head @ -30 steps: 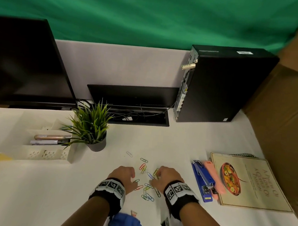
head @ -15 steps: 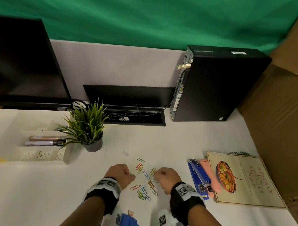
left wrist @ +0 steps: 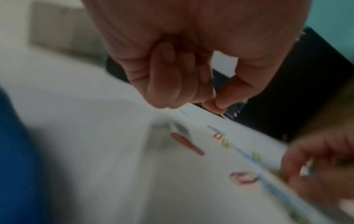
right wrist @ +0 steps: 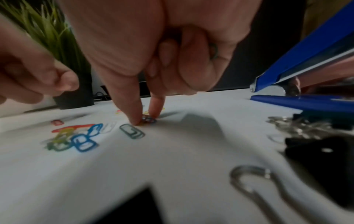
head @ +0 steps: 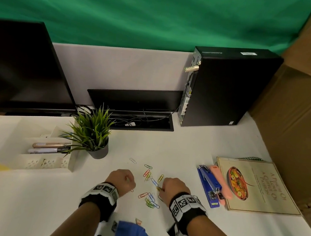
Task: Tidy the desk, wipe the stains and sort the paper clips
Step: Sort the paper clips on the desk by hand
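Observation:
Several coloured paper clips (head: 151, 191) lie scattered on the white desk (head: 167, 147) between my two hands. My right hand (head: 160, 189) has its thumb and forefinger tips down on the desk, pinching a dark blue clip (right wrist: 148, 119) with a yellow one beside it; its other fingers are curled. A grey-green clip (right wrist: 132, 131) lies just in front. My left hand (head: 132, 184) hovers as a loose fist, thumb pressed to forefinger (left wrist: 214, 104); blur hides whether anything is between them. A blue cloth (head: 132, 233) lies near my left forearm.
A potted plant (head: 98, 150) and a white organiser with pens (head: 32, 161) stand to the left. Right of the clips lie a blue stapler (head: 208, 187), a pink stapler (head: 222, 183) and a cookbook (head: 258, 186). A monitor (head: 22, 67) and computer case (head: 229, 87) stand behind.
Both hands have curled into fists over the clips. The right hand's thumb and forefinger have come down onto a clip. Several clips have shifted closer together.

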